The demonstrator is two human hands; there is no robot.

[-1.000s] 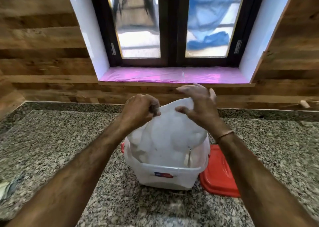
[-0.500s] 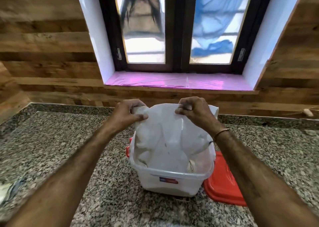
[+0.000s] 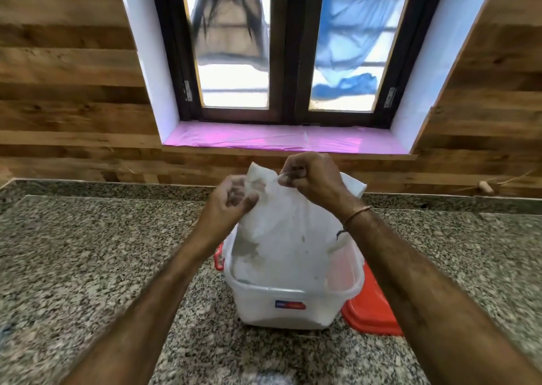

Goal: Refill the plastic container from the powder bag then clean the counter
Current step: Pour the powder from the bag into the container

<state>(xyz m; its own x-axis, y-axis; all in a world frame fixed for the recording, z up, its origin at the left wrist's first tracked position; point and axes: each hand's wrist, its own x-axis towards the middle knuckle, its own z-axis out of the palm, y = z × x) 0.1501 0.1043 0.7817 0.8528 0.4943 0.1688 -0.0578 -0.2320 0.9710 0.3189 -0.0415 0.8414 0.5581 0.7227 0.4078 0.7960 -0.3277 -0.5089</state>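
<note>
A translucent plastic container with a small blue and red label stands on the granite counter. A white powder bag hangs upright with its lower part inside the container. My right hand pinches the bag's top edge. My left hand has its fingers curled against the bag's upper left side, gripping it. The bag hides whatever powder lies in the container.
The container's red lid lies flat on the counter, touching its right side. A red handle clip shows on its left. A wood-panelled wall and a window with a pink sill stand behind. A small wooden peg lies at the far right.
My hands have come closer together at the top of the bag. The left hand slid down onto the bag's left side while the right hand kept the top edge raised.
</note>
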